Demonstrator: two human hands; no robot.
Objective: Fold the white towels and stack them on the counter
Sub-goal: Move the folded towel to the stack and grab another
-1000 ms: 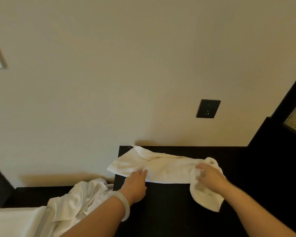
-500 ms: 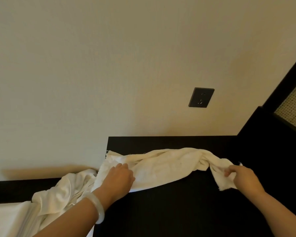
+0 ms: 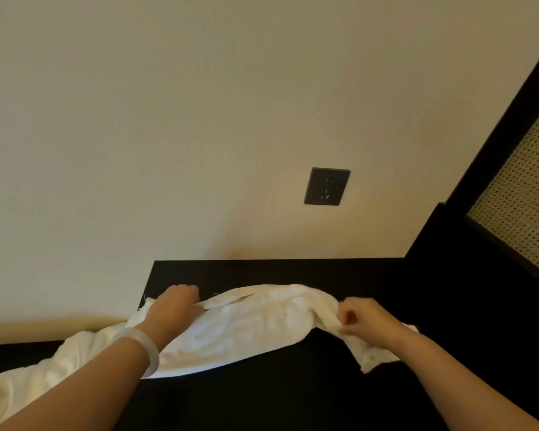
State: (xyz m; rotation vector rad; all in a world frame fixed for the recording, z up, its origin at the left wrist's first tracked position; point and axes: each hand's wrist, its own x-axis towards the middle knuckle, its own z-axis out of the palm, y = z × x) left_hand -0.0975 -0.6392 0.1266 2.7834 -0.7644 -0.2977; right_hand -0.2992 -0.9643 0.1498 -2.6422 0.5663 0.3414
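Note:
A white towel (image 3: 249, 325) is stretched sideways across the dark counter (image 3: 293, 396). My left hand (image 3: 175, 309), with a pale bangle on the wrist, grips the towel's left end near the counter's left edge. My right hand (image 3: 367, 325) pinches the bunched right end, and a loose flap hangs below it. The towel sags in the middle between the two hands. More white towels (image 3: 44, 374) lie crumpled in a heap at the lower left, partly hidden by my left forearm.
A cream wall rises right behind the counter, with a black wall socket (image 3: 326, 186) above it. A dark frame with a woven cane panel (image 3: 523, 200) stands at the right.
Both hands moved apart and took hold of the towel's ends, and the towel is now pulled out lengthwise. The camera tilted up and came closer.

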